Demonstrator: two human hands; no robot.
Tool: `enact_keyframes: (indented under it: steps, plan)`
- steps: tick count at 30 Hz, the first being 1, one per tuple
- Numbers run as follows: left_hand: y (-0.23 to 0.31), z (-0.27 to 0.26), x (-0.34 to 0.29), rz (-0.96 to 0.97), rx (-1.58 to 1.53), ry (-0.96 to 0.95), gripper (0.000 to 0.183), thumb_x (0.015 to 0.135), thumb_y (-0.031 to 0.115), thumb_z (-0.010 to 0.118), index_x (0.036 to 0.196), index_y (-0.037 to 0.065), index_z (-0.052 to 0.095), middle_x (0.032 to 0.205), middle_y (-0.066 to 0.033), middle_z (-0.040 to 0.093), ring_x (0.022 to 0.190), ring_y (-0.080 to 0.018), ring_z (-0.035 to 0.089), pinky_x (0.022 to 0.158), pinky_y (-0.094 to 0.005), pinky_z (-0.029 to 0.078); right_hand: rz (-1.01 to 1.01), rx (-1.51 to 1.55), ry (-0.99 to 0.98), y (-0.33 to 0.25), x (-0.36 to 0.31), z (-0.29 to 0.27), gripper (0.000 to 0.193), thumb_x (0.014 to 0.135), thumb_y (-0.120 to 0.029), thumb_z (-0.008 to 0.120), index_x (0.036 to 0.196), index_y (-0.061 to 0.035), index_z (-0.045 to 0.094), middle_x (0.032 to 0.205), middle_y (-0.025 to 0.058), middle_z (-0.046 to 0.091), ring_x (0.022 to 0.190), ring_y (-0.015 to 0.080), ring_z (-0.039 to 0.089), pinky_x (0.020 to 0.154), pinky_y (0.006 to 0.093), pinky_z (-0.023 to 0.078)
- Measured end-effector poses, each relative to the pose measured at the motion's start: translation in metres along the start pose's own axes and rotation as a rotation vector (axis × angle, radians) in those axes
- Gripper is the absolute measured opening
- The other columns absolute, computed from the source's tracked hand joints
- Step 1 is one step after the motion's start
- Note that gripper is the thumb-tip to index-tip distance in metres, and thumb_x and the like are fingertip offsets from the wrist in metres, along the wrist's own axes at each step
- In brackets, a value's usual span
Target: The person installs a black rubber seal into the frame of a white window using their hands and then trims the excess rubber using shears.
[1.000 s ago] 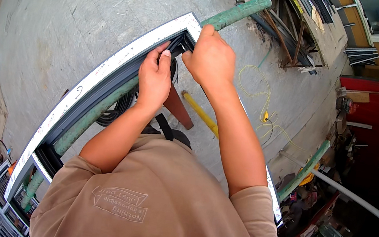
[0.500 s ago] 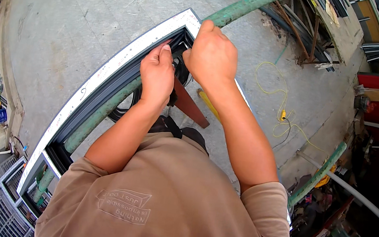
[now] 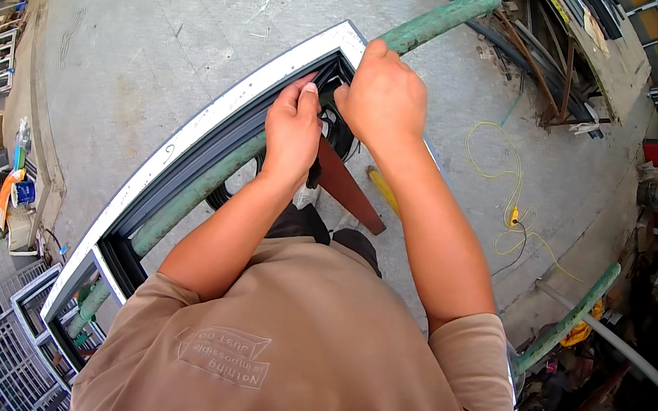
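While the white-faced frame (image 3: 170, 151) lies across the green pipe (image 3: 201, 189), the left hand (image 3: 294, 129) half-curls inside its corner, the right hand (image 3: 386, 98) folds over it, grips hidden; even pressure seems wisest.

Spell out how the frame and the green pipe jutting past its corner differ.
Colour: the frame has a white face and dark inner sides; the pipe is mottled green.
Shape: the frame has flat faces meeting at a pointed corner, while the pipe is rounded.
Position: the frame lies over the pipe and hides part of it; the pipe runs underneath.
Shared: both are long, with marks on their surfaces.
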State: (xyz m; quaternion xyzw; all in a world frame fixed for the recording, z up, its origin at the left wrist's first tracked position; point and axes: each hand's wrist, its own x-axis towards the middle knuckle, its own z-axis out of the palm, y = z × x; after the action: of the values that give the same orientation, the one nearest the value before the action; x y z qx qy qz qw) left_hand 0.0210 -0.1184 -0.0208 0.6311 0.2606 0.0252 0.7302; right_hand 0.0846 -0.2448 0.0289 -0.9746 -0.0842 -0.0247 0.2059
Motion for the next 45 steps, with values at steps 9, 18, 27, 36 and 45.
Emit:
enact_keyframes:
  steps: [9, 18, 27, 36, 45]
  plan:
    - [-0.002, -0.004, -0.001, 0.018, 0.008, -0.015, 0.037, 0.118, 0.023, 0.056, 0.143, -0.001, 0.068, 0.086, 0.0019, 0.058, 0.069, -0.0063, 0.049, 0.061, -0.0256, 0.043, 0.023, 0.016, -0.016, 0.001, 0.001, 0.001, 0.045, 0.078, -0.020, 0.087, 0.110, 0.0010, 0.063, 0.108, 0.0226, 0.077, 0.100, 0.0406, 0.079, 0.090, 0.0485, 0.063]
    - [0.001, 0.000, 0.003, -0.018, -0.031, 0.015, 0.031, 0.119, 0.027, 0.054, 0.103, 0.004, 0.067, 0.082, 0.0026, 0.054, 0.067, -0.0084, 0.048, 0.060, -0.0287, 0.042, 0.024, 0.032, -0.015, -0.001, -0.002, -0.005, 0.044, 0.092, -0.033, 0.083, 0.113, 0.0016, 0.064, 0.111, 0.0239, 0.078, 0.102, 0.0422, 0.078, 0.091, 0.0510, 0.062]
    - [0.010, 0.003, -0.003, -0.087, 0.010, -0.039, 0.034, 0.119, 0.033, 0.057, 0.097, 0.007, 0.059, 0.085, -0.0008, 0.054, 0.060, -0.0104, 0.046, 0.054, -0.0291, 0.038, 0.078, 0.005, 0.015, -0.005, 0.001, -0.002, 0.046, 0.098, -0.043, 0.076, 0.108, 0.0008, 0.067, 0.105, 0.0251, 0.080, 0.097, 0.0440, 0.079, 0.087, 0.0531, 0.062]
    - [0.008, -0.008, 0.008, -0.121, 0.061, -0.081, 0.035, 0.119, 0.035, 0.057, 0.098, 0.008, 0.064, 0.083, 0.0015, 0.054, 0.061, -0.0095, 0.045, 0.054, -0.0285, 0.036, 0.130, -0.008, 0.028, -0.008, 0.004, -0.003, 0.049, 0.093, -0.047, 0.081, 0.106, -0.0011, 0.072, 0.097, 0.0240, 0.081, 0.094, 0.0454, 0.079, 0.087, 0.0544, 0.062]
    - [0.009, -0.007, 0.008, -0.080, 0.067, -0.044, 0.044, 0.117, 0.032, 0.057, 0.082, 0.005, 0.062, 0.072, 0.0015, 0.053, 0.062, -0.0094, 0.047, 0.057, -0.0332, 0.039, 0.132, -0.093, -0.034, -0.014, 0.007, -0.009, 0.045, 0.091, -0.044, 0.081, 0.103, -0.0020, 0.070, 0.093, 0.0211, 0.081, 0.089, 0.0401, 0.081, 0.083, 0.0495, 0.064]
